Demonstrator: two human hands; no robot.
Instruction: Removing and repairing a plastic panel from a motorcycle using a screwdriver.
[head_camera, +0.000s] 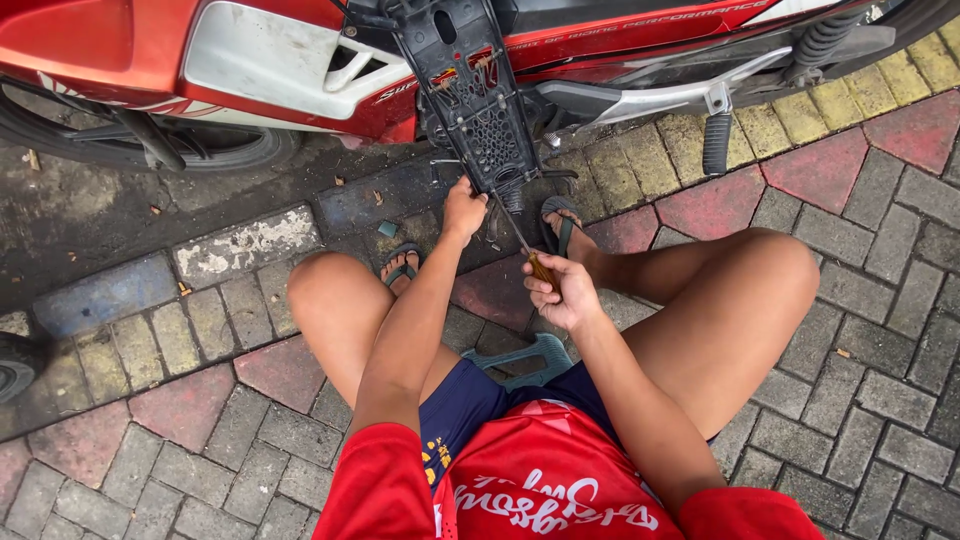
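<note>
Beside the red motorbike (300, 60), the left hand (463, 210) grips the stiff, light black plastic panel's (470, 100) lower edge while the right hand (565, 290) closes around the screwdriver's (530, 255) amber handle.

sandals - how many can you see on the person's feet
2: one sandal on the foot by the left knee, below the left hand; the other sandal by the right hand holding the screwdriver. Both are partly hidden.

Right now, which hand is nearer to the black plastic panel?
Left. The left hand grips the lower edge of the black plastic panel; the right hand is lower, holding the screwdriver.
</note>
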